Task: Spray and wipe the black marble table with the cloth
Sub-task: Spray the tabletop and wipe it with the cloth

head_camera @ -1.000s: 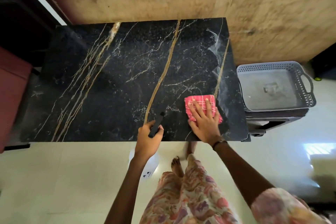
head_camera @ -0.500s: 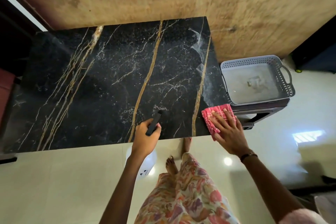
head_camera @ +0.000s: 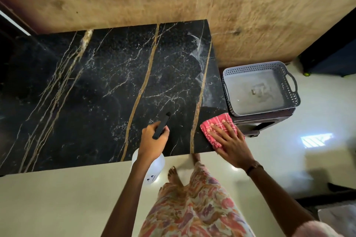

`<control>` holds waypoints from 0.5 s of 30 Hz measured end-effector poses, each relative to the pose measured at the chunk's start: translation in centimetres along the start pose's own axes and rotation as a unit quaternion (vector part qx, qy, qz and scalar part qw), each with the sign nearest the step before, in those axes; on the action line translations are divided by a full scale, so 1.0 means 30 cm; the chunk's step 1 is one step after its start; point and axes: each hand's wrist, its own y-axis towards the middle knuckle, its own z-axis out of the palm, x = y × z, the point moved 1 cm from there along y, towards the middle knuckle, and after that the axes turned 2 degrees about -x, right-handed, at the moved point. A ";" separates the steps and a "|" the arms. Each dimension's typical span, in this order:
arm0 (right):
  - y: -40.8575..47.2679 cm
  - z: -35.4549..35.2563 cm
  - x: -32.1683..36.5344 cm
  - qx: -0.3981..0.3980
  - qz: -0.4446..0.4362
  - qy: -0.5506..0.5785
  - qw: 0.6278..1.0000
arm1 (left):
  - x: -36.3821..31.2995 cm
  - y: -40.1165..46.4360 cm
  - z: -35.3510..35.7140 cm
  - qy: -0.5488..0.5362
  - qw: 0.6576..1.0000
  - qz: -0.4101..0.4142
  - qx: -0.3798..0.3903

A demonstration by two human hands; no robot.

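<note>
Right hand (head_camera: 230,140) flat on cloth (head_camera: 215,127) at table (head_camera: 96,92) corner, apparently overhanging

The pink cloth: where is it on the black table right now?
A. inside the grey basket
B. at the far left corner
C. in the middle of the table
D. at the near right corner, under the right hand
D: the pink cloth lies at the near right corner of the black table, with the right hand pressing flat on it, beside the grey basket.
</note>
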 end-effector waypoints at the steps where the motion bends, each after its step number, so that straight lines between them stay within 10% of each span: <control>1: 0.044 -0.005 -0.023 0.003 0.023 0.013 1.000 | -0.010 0.014 0.008 -0.002 1.000 -0.002 0.001; 6: 0.391 -0.035 -0.048 0.023 0.127 0.063 0.990 | -0.072 0.087 0.053 0.007 1.000 0.001 -0.006; 15: 0.289 -0.005 -0.110 0.029 -0.096 0.016 0.995 | -0.178 0.265 0.125 -0.010 1.000 -0.005 -0.018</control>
